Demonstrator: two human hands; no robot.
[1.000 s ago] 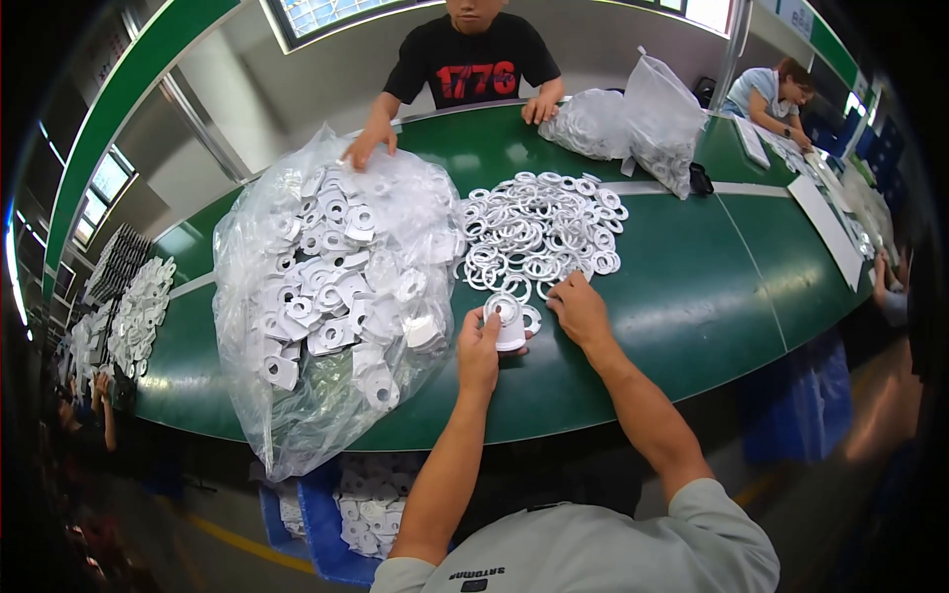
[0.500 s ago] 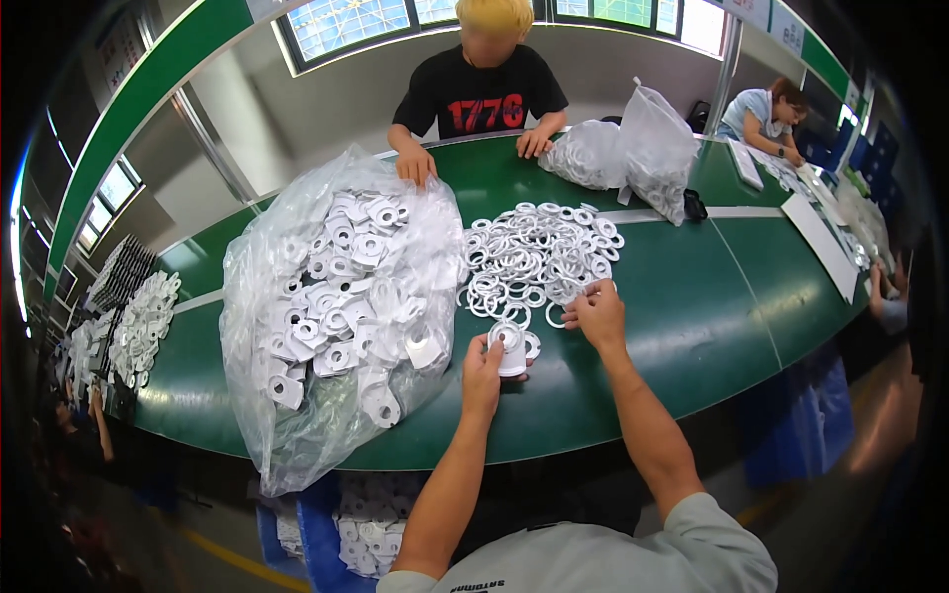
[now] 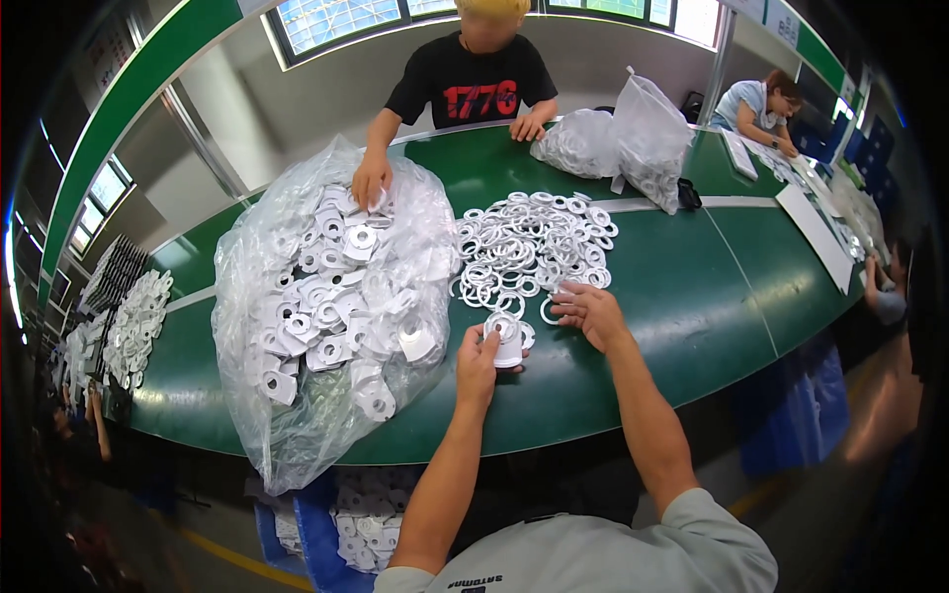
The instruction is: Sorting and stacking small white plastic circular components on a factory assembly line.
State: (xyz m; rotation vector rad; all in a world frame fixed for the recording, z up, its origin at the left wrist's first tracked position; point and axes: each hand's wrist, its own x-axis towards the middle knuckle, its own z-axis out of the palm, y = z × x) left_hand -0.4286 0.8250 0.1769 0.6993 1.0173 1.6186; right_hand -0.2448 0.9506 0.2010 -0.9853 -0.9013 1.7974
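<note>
My left hand [image 3: 476, 364] is closed around a flat white plastic part [image 3: 507, 348] with a round, ringed opening at its top, held just above the table's front part. Beside that part, another white ring shape [image 3: 528, 334] shows partly behind it. My right hand [image 3: 594, 316] has its fingertips on a single white ring [image 3: 546, 311] at the near edge of a heap of white rings [image 3: 529, 242]. The fingers hide the ring's right side.
A clear plastic bag [image 3: 237, 326] full of white parts lies open on the green table [image 3: 692, 296] at left. Across the table, a co-worker's hand [image 3: 372, 181] reaches into it. Tied bags [image 3: 652, 138] stand behind the rings. Blue bins [image 3: 321, 534] sit below the table edge.
My right hand's fingers have spread a little and moved left onto the ring. My left hand keeps its hold. The co-worker's hand has moved from the bag's rim onto the parts.
</note>
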